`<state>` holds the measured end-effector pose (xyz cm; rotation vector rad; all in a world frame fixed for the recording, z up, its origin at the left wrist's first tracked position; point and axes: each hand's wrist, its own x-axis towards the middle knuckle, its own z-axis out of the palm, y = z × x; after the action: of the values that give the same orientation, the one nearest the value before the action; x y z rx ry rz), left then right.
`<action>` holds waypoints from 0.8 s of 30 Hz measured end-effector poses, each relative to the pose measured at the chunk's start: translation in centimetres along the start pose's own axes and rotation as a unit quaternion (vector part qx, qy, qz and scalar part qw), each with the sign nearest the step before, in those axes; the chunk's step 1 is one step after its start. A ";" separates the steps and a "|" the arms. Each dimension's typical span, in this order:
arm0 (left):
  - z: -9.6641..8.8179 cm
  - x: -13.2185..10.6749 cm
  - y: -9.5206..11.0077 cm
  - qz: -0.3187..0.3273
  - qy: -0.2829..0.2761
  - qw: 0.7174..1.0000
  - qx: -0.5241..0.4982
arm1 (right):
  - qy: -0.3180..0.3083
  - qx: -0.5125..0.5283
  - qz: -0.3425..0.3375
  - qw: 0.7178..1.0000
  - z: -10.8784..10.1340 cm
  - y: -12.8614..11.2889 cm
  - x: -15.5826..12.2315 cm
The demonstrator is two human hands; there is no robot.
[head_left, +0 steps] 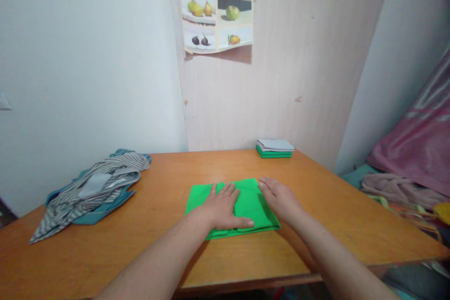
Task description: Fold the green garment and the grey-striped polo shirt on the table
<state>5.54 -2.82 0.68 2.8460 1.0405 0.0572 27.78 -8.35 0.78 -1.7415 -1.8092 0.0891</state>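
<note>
A bright green folded cloth (pixel 248 201) lies flat on the wooden table in front of me. My left hand (pixel 225 208) rests on top of it, palm down, with the fingers spread and the thumb stretched to the right. My right hand (pixel 279 197) is at the cloth's right edge, its fingers held together and pointing away from me. Whether those fingers pinch the edge or only touch it I cannot tell.
A loose pile of striped and blue clothes (pixel 101 187) lies at the table's left. Grey and green folded cloths (pixel 274 148) are stacked at the back right. Beyond the right edge of the table (pixel 168 243) are a pink curtain (pixel 415 126) and more fabric.
</note>
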 end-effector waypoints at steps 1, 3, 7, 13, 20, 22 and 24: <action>0.2 0.0 0.0 -0.003 -0.002 1.000 -0.001 | -0.021 -0.018 0.001 1.000 0.5 -0.6 0.6; 0.4 -0.1 -0.1 -0.008 -0.008 1.000 -0.003 | -0.068 -0.056 -0.003 0.996 1.5 -1.7 1.7; 0.7 -0.2 -0.1 -0.004 -0.008 1.000 -0.020 | -0.144 -0.114 0.002 0.983 3.3 -2.2 2.7; 0.9 -0.3 0.0 -0.019 -0.018 0.999 -0.026 | -0.192 -0.116 0.048 0.973 4.6 -0.6 2.4; 1.2 0.1 0.2 -0.021 -0.009 0.999 -0.038 | -0.193 -0.128 0.047 0.972 4.4 -0.7 2.3; 0.7 0.2 0.0 -0.018 -0.018 0.998 -0.052 | -0.194 -0.130 0.045 0.971 4.4 -0.6 2.3; 0.0 0.1 -0.6 -0.014 -0.005 0.997 -0.070 | -0.193 -0.132 0.043 0.971 4.5 -0.4 2.3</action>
<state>5.28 -2.28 0.60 2.7035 1.0313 0.1099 25.42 -4.65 -1.77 -2.1044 -2.0962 0.2480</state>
